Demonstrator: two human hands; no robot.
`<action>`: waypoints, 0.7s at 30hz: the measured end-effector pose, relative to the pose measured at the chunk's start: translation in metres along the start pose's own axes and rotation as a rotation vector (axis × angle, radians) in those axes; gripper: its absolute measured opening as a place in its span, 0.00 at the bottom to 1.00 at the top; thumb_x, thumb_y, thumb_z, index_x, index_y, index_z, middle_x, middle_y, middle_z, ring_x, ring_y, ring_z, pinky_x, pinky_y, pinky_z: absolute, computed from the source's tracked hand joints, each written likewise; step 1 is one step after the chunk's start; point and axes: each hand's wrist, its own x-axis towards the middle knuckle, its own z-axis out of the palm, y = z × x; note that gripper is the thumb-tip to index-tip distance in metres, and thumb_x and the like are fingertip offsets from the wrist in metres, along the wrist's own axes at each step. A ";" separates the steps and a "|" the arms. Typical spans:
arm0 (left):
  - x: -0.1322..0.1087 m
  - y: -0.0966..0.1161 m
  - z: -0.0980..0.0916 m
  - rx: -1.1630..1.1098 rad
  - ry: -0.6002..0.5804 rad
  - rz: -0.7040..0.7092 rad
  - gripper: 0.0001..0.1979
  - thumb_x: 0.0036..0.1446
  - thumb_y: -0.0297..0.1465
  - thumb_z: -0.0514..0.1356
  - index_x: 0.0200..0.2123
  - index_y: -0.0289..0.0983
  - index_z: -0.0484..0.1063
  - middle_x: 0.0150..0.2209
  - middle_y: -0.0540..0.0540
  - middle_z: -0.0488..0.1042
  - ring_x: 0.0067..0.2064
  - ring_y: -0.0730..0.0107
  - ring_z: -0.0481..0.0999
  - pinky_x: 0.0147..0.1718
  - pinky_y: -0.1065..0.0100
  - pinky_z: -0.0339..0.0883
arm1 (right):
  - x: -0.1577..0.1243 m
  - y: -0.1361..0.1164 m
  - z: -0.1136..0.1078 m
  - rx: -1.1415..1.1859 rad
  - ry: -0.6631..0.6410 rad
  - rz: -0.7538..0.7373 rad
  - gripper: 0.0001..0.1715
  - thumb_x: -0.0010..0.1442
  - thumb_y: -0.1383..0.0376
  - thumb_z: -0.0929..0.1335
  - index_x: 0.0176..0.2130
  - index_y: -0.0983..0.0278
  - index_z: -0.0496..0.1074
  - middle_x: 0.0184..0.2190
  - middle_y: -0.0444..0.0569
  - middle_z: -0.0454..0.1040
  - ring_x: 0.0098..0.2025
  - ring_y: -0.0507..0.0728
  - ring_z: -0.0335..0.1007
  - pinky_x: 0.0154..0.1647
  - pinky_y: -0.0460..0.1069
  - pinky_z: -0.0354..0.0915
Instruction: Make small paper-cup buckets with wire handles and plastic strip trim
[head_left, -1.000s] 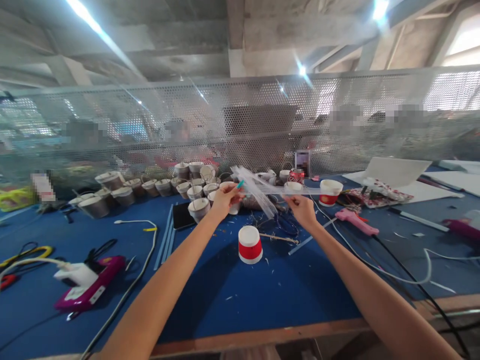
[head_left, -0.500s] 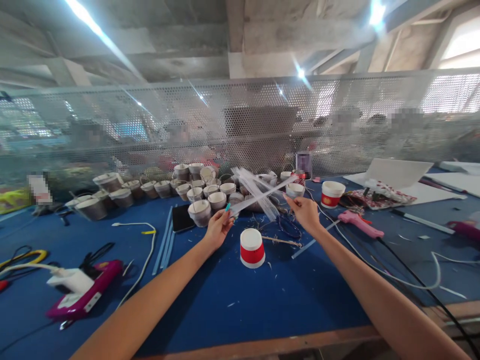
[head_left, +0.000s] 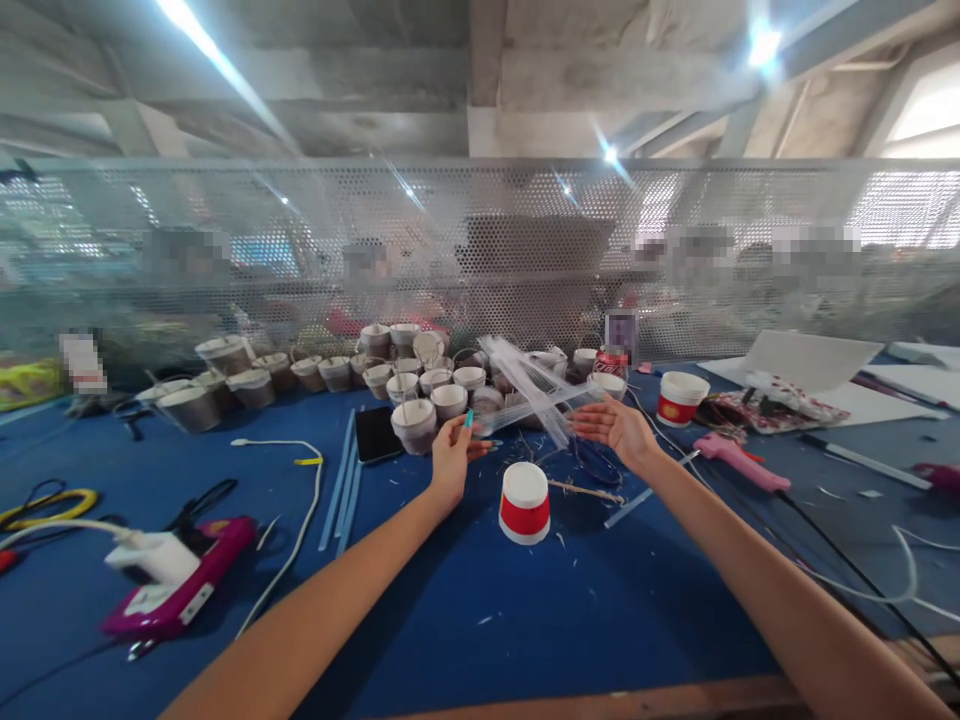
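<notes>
My left hand (head_left: 452,462) is at the left end of a pile of clear plastic strips (head_left: 529,385), its thumb raised and its fingers apart. On the right side of the pile, my right hand (head_left: 619,430) has its fingers stretched out close to the strip ends. Whether any fingertip touches a strip is hard to tell. The strips cross each other in front of the small pots. Between my forearms, a red and white paper cup (head_left: 525,505) stands upside down on the blue table (head_left: 480,640).
Several grey pots (head_left: 414,425) crowd the back left, beside a black phone (head_left: 377,436) and blue-looking sticks (head_left: 342,485). A purple power strip (head_left: 180,590) lies at left. At right are a pink glue gun (head_left: 742,462), its cable and another red and white cup (head_left: 681,398).
The strip stretched between my pinched fingers is no longer gripped; both hands have opened beside the pile. The whole view has shifted slightly, moving the table objects to the right.
</notes>
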 end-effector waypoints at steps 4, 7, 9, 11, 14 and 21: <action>-0.005 -0.001 0.001 0.261 -0.050 0.153 0.16 0.52 0.33 0.58 0.45 0.37 0.66 0.40 0.44 0.72 0.36 0.68 0.74 0.26 0.71 0.69 | -0.005 -0.006 0.006 0.174 -0.081 0.123 0.22 0.58 0.58 0.56 0.27 0.68 0.71 0.33 0.61 0.77 0.34 0.61 0.75 0.42 0.57 0.68; -0.010 0.003 0.001 0.467 -0.104 0.314 0.16 0.52 0.32 0.58 0.45 0.39 0.69 0.42 0.43 0.72 0.44 0.63 0.70 0.38 0.66 0.67 | -0.012 -0.009 0.016 0.233 -0.162 0.128 0.27 0.59 0.55 0.54 0.29 0.68 0.72 0.37 0.63 0.76 0.38 0.61 0.74 0.44 0.58 0.66; -0.014 0.007 0.003 0.604 -0.140 0.468 0.15 0.52 0.31 0.57 0.45 0.41 0.71 0.44 0.43 0.72 0.47 0.62 0.67 0.47 0.61 0.60 | -0.018 -0.011 0.024 0.237 -0.265 0.105 0.30 0.59 0.52 0.52 0.32 0.68 0.71 0.40 0.63 0.74 0.41 0.62 0.73 0.45 0.59 0.65; -0.017 0.011 0.004 0.697 -0.209 0.582 0.16 0.52 0.30 0.57 0.46 0.42 0.70 0.46 0.44 0.72 0.49 0.62 0.65 0.52 0.58 0.54 | -0.023 -0.011 0.031 0.235 -0.392 0.102 0.33 0.59 0.48 0.51 0.35 0.69 0.71 0.44 0.64 0.72 0.44 0.63 0.71 0.47 0.60 0.64; -0.021 0.014 0.008 0.720 -0.346 0.577 0.20 0.50 0.29 0.60 0.48 0.42 0.69 0.44 0.44 0.74 0.48 0.62 0.66 0.51 0.58 0.56 | -0.031 -0.008 0.041 0.246 -0.519 0.117 0.35 0.58 0.46 0.50 0.37 0.68 0.69 0.44 0.63 0.72 0.47 0.63 0.69 0.49 0.60 0.62; -0.024 0.010 0.008 0.657 -0.439 0.463 0.07 0.48 0.29 0.61 0.33 0.41 0.78 0.33 0.45 0.78 0.35 0.65 0.74 0.39 0.65 0.66 | -0.040 0.001 0.055 0.163 -0.572 0.131 0.30 0.58 0.46 0.53 0.34 0.65 0.70 0.40 0.57 0.75 0.41 0.57 0.71 0.45 0.53 0.64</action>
